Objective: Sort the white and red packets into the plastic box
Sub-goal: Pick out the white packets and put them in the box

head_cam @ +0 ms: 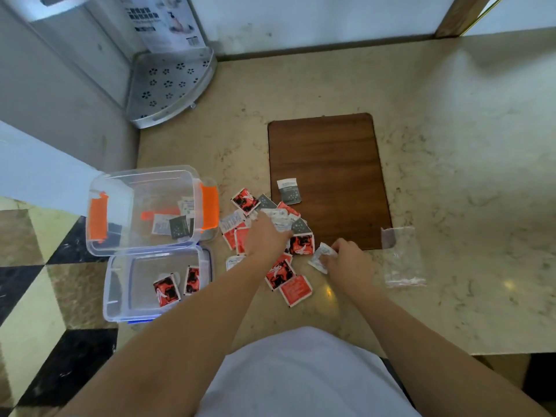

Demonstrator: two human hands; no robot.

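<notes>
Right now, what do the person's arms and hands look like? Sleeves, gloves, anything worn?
Both arms are bare along all that shows, from the bottom corners of the frame to the wrists; no sleeve is in view. The left hand and right hand have no gloves, and no watch, band or ring shows. A white garment covers the torso below.

Bare arms, white top

Both forearms are uncovered to the elbow, with no sleeve, watch or ring showing on the left hand [266,236] or the right hand [349,255]. A plain white garment [301,374] covers the torso, unmarked and smooth.
</notes>
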